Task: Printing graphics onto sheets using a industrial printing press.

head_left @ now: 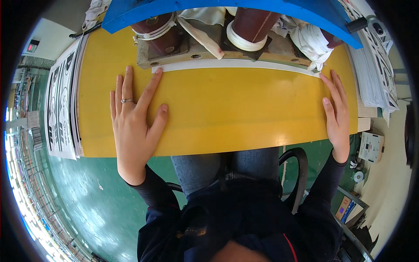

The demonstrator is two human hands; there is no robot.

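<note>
On the yellow tabletop [235,105] my left hand [135,115] lies flat, palm down, fingers spread, a ring on one of them. Its index fingertip touches the left end of a thin white sheet [235,64]. Only a narrow front strip of that sheet shows; the rest is hidden beneath a thick plate [192,57]. At the sheet's right end rests the index fingertip of my right hand [339,120], which has its fingers stretched out and the thumb apart. Neither hand grips anything.
Above the plate stand brown cylinders [257,22] wrapped in white cloth [310,43], under a blue beam [227,4]. Stacks of printed sheets flank the table, a left stack [61,105] and a right stack [371,78]. A black chair armrest [301,174] is near my right forearm.
</note>
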